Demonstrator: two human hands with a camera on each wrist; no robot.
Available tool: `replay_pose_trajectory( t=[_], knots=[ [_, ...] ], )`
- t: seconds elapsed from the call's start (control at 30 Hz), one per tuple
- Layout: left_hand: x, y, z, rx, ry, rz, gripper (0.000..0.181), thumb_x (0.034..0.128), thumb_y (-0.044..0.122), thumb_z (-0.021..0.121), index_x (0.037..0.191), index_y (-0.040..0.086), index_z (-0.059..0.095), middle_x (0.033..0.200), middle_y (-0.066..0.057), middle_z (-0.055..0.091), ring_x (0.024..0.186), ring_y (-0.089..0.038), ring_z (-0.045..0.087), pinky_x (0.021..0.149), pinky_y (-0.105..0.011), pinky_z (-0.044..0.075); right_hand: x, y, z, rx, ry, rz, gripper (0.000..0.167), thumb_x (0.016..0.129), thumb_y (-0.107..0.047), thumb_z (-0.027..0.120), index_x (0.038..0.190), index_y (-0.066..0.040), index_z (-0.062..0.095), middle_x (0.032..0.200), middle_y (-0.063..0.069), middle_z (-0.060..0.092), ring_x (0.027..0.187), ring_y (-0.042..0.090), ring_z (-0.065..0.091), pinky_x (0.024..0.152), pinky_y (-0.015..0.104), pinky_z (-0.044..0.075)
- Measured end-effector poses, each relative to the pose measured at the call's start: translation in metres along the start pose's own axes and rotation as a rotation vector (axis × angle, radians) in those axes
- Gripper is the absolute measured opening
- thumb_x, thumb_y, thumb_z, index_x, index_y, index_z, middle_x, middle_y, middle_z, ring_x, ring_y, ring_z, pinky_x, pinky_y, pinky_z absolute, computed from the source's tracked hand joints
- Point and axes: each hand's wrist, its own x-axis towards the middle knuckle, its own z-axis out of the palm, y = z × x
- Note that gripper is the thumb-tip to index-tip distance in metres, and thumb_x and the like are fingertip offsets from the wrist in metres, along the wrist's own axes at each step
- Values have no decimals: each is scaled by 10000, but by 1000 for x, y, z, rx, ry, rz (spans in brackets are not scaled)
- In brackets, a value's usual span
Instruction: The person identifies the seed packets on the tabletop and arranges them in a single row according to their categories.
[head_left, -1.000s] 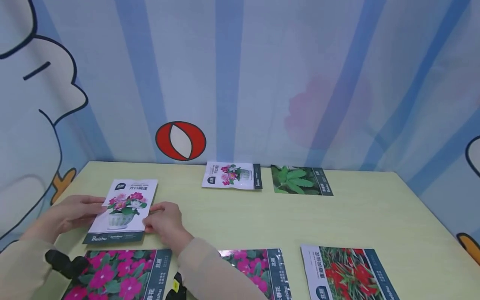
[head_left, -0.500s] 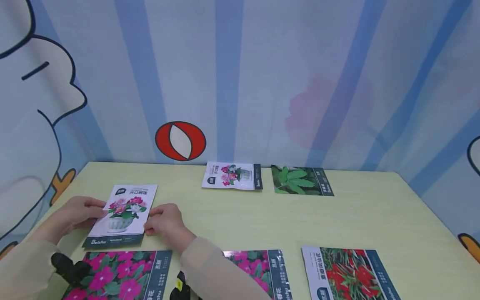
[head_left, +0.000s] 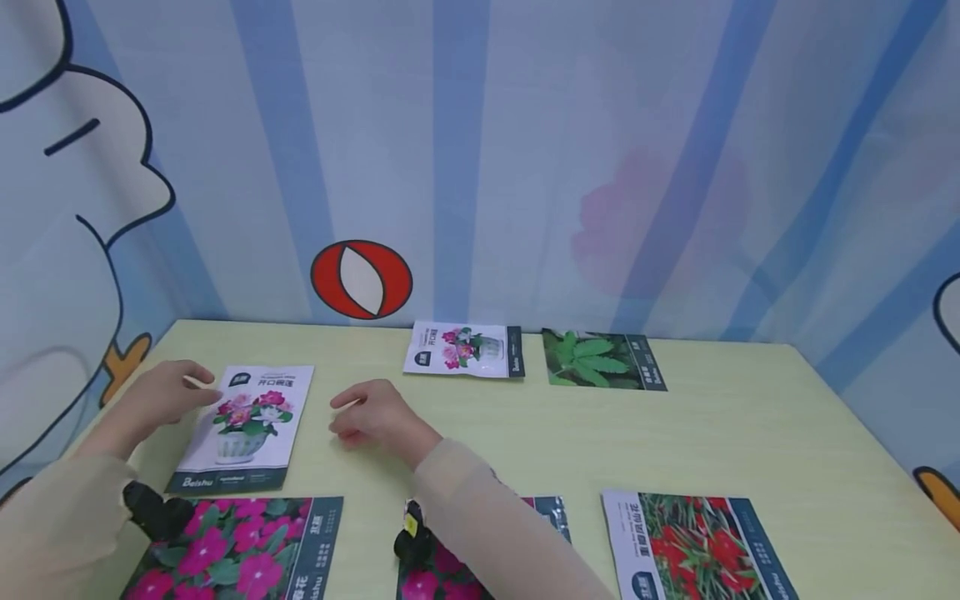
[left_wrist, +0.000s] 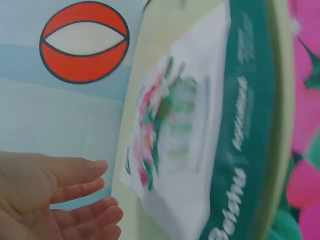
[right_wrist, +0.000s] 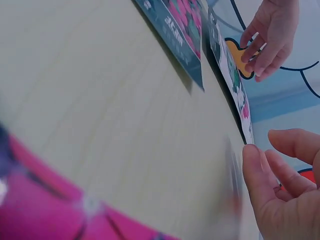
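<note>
A white seed packet (head_left: 247, 429) printed with a bowl of pink flowers lies flat at the table's left, its dark green band toward me. My left hand (head_left: 161, 398) hovers over its upper left edge, apart from it in the left wrist view, with relaxed fingers holding nothing. To the packet's right, my right hand (head_left: 381, 419) is above the bare wood, fingers loosely bent and nothing in them. In front lies a packet with magenta flowers (head_left: 236, 550). A second magenta-flower packet (head_left: 438, 575) is partly hidden beneath my right forearm.
At the table's back edge lie another white bowl-flower packet (head_left: 465, 350) and a green-leaf packet (head_left: 600, 361). A red-flower packet (head_left: 701, 546) is at front right. A patterned blue curtain (head_left: 510, 167) stands behind the table (head_left: 720, 442).
Both hands have let go of the white seed packet. The left rose slightly; the right moved off to the right. The packet shifted slightly toward me, then stayed put.
</note>
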Motion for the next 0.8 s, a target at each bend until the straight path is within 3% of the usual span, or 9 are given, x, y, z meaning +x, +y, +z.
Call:
replay_pose_trajectory(
  t=[0.13,0.33,0.53,0.8],
  knots=[
    [0,14,0,-4,34,28,496,898,211,579,1198,-150,416,1146,-380,455,991,-457,494,775,-484,498,3,0,-9,-33,6,-5,150,814,-57,704,961,-88,690,813,53,603,660,173,575,689,275,542],
    [5,35,6,-63,29,79,500,919,218,560,1252,-123,407,1184,-365,445,998,-425,506,826,-472,496,8,-2,-30,-70,24,-27,185,827,-77,694,1011,-84,678,830,51,609,691,176,584,667,257,541],
    [8,53,16,-163,-33,103,552,929,265,557,1325,-77,380,1267,-325,406,1070,-420,477,890,-468,476,10,-4,-52,-66,13,-24,222,834,-87,690,1052,-61,655,861,66,622,745,200,612,679,274,548],
    [17,84,33,-281,-118,73,570,931,280,555,1372,-24,357,1314,-277,409,1075,-368,509,911,-465,465,9,-6,-87,-115,44,-55,268,828,-40,680,1093,-22,643,904,96,610,815,249,613,674,313,556]
  ],
)
